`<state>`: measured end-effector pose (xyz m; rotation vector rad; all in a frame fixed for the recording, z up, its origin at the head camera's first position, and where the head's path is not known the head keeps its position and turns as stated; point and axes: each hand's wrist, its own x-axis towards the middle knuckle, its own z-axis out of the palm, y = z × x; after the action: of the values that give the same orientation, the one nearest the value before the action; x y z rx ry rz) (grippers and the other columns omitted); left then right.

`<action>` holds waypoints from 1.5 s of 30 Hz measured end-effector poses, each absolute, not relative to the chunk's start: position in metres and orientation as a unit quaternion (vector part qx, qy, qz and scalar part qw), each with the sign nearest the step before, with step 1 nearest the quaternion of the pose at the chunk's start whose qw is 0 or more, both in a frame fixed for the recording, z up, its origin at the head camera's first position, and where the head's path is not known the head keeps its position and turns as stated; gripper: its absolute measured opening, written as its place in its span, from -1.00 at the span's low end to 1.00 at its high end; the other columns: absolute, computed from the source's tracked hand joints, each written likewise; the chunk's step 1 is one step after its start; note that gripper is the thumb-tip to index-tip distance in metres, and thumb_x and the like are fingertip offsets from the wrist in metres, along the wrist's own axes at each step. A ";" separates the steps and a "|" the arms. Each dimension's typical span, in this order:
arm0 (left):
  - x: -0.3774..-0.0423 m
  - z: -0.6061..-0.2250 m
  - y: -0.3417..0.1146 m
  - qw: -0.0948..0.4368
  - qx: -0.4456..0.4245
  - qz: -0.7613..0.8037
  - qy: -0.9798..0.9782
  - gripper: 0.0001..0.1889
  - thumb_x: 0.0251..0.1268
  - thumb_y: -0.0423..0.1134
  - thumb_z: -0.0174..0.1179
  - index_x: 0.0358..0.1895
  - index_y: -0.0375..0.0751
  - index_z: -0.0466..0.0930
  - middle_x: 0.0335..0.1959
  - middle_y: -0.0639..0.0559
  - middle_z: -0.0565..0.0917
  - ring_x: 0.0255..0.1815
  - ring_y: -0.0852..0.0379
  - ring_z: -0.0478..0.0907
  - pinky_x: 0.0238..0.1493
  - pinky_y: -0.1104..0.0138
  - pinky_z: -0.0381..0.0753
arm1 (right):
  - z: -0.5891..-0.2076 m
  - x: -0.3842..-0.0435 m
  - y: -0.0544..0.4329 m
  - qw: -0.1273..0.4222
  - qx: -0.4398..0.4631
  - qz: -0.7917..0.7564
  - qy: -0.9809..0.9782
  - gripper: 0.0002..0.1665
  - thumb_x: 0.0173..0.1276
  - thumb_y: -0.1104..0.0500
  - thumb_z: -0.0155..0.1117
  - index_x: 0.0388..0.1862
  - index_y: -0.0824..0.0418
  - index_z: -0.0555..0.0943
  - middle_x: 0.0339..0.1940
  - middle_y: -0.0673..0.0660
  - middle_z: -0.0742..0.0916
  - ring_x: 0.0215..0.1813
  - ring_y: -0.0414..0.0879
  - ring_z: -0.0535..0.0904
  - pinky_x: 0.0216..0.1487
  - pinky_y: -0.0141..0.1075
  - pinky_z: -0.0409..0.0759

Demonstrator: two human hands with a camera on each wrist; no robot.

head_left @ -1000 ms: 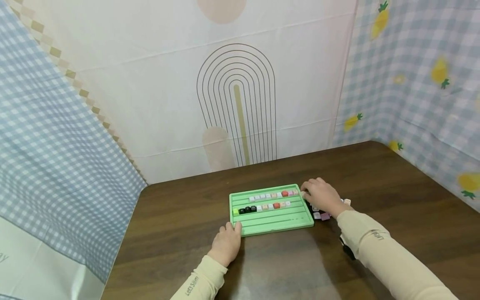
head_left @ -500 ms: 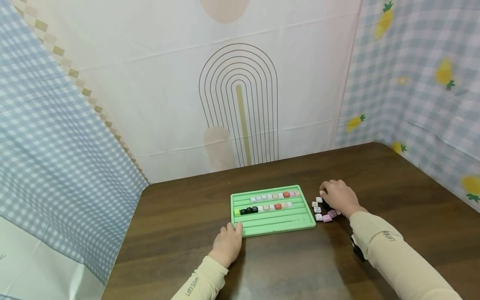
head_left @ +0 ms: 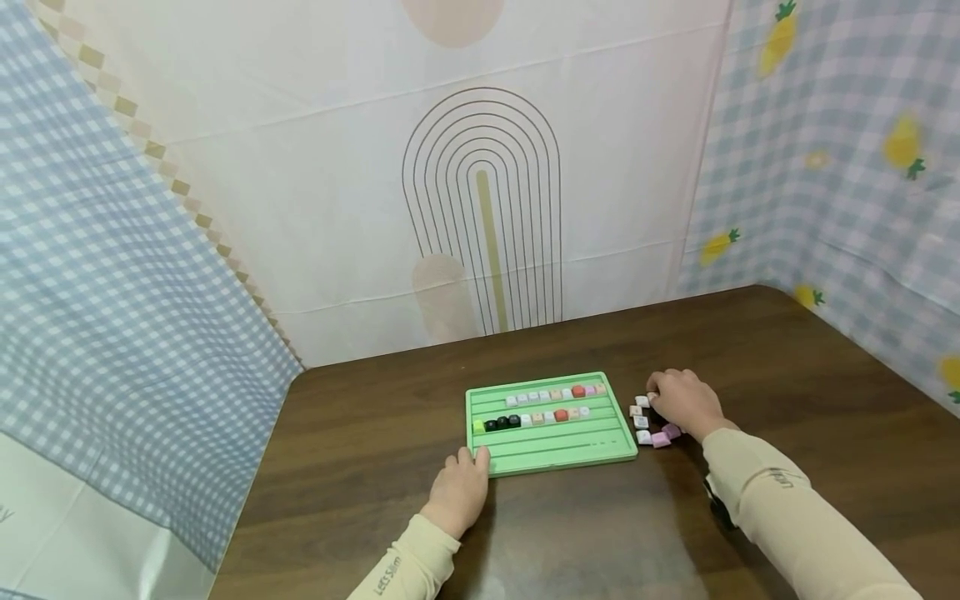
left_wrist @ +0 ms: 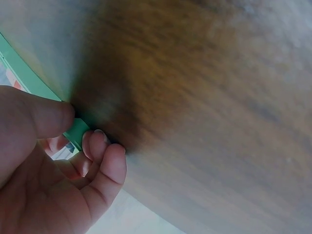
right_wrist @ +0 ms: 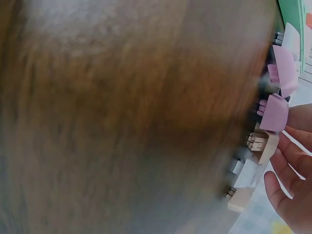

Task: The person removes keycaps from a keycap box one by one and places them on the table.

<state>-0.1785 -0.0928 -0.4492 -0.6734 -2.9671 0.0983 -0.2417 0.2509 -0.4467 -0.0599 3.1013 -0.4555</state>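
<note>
A light green grooved tray (head_left: 551, 454) lies on the table with two rows of keycaps in it. The upper row is mostly white, with a red keycap (head_left: 578, 391) near its right end; the lower row starts with a lime keycap (head_left: 478, 426) and black ones. My left hand (head_left: 459, 492) grips the tray's near left corner (left_wrist: 77, 132) between thumb and fingers. Right of the tray, my right hand (head_left: 686, 404) reaches down over loose keycaps, fingertips beside a white one (head_left: 642, 402). Pink keycaps (right_wrist: 274, 113) partly hide its fingers; I cannot tell whether they pinch one.
The loose white, pink and beige keycaps form a cluster close to the tray's right edge, including a pink keycap (head_left: 661, 439). The dark wooden table (head_left: 360, 467) meets a hanging printed cloth (head_left: 337, 208) at the back, with checked cloths at both sides.
My right hand has moved from the tray's upper right corner to the right, over the loose keycaps, uncovering several of them. My left hand stays on the tray corner.
</note>
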 end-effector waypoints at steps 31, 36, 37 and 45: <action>-0.174 -0.453 -0.091 0.115 -0.222 0.040 -0.967 -0.87 0.28 -0.45 -0.06 -0.34 -0.27 0.17 -0.53 -0.11 0.32 -0.60 0.06 0.31 -0.67 0.31 0.39 | -0.436 -0.243 0.181 0.021 -0.132 -0.188 0.973 -0.71 0.25 0.17 0.22 -0.05 0.18 0.58 -0.10 0.12 0.67 -0.07 0.02 0.55 -0.18 -0.11 0.54; -0.174 -0.454 -0.092 0.121 -0.227 0.044 -0.965 -0.86 0.26 -0.45 -0.02 -0.34 -0.27 0.18 -0.53 -0.11 0.33 -0.61 0.06 0.31 -0.68 0.32 0.39 | -0.444 -0.244 0.171 0.011 -0.135 -0.159 0.978 -0.74 0.23 0.14 0.25 -0.09 0.15 0.60 -0.11 0.13 0.66 -0.11 0.02 0.56 -0.24 -0.13 0.53; -0.174 -0.454 -0.092 0.124 -0.228 0.044 -0.965 -0.86 0.25 -0.45 -0.01 -0.34 -0.27 0.18 -0.53 -0.11 0.33 -0.61 0.06 0.31 -0.69 0.33 0.39 | -0.445 -0.244 0.169 0.008 -0.134 -0.155 0.979 -0.75 0.23 0.13 0.25 -0.11 0.15 0.60 -0.11 0.13 0.66 -0.12 0.02 0.56 -0.25 -0.13 0.53; -0.175 -0.454 -0.093 0.137 -0.238 0.051 -0.960 -0.88 0.29 -0.46 -0.06 -0.35 -0.28 0.19 -0.55 -0.09 0.32 -0.64 0.08 0.27 -0.72 0.36 0.35 | -0.450 -0.244 0.165 -0.009 -0.125 -0.145 0.981 -0.82 0.23 0.16 0.25 -0.18 0.14 0.62 -0.17 0.12 0.64 -0.15 0.02 0.54 -0.25 -0.11 0.52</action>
<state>-0.1751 -0.0934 -0.4543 -0.6877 -2.7783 0.1464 -0.2438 0.1652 -0.4498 -0.3939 3.1006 -0.4594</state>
